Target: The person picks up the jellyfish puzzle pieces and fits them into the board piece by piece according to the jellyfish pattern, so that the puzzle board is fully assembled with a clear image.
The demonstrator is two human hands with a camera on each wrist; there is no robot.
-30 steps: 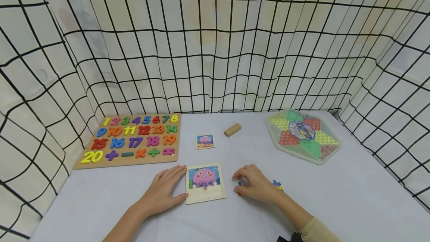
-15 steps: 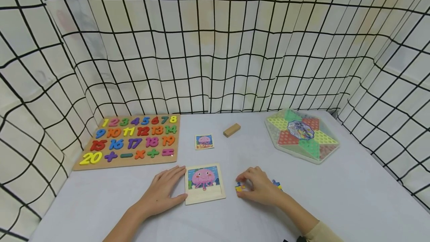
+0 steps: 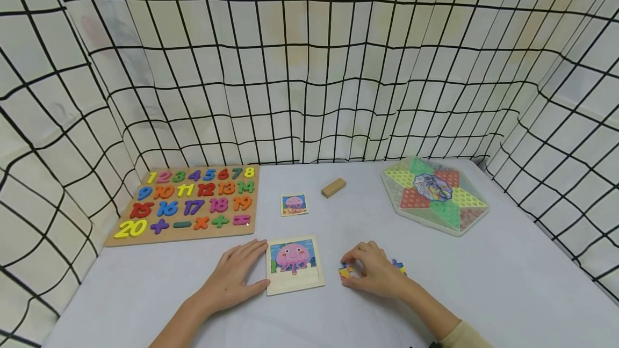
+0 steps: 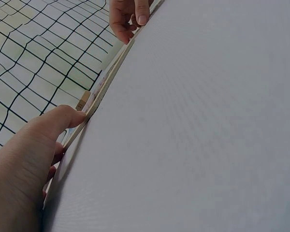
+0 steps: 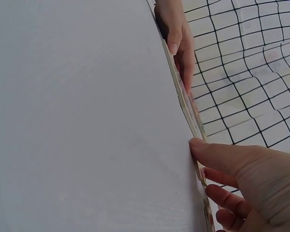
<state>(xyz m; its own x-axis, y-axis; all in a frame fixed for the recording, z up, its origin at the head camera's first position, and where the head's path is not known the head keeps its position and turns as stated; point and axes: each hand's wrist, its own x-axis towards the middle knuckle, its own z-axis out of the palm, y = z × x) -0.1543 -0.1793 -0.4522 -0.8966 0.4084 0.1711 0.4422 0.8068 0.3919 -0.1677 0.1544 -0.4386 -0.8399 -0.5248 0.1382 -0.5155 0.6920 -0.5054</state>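
Observation:
A square wooden jigsaw tray (image 3: 297, 284) lies on the white table, its upper part filled with a pink jellyfish picture and its lower strip bare wood. My left hand (image 3: 235, 273) rests along the tray's left side, fingers straight, fingertips and thumb touching the edge. To the right of the tray, my right hand (image 3: 371, 270) pinches a yellow and blue jigsaw piece (image 3: 344, 272) between thumb and fingers, low over the table. More colourful jigsaw pieces (image 3: 398, 266) lie partly hidden behind that hand. In the right wrist view the thumb and fingers (image 5: 227, 157) meet at the piece's thin edge.
A small jellyfish picture card (image 3: 294, 204) and a wooden block (image 3: 333, 187) lie beyond the tray. A number board (image 3: 181, 230) stands at the back left, a hexagonal game board (image 3: 435, 192) at the back right. Black netting (image 3: 309, 82) and white cloth enclose the table.
My right hand has shifted slightly right, and the jigsaw piece in its fingers now shows more of its yellow side. The left hand and tray have kept their places.

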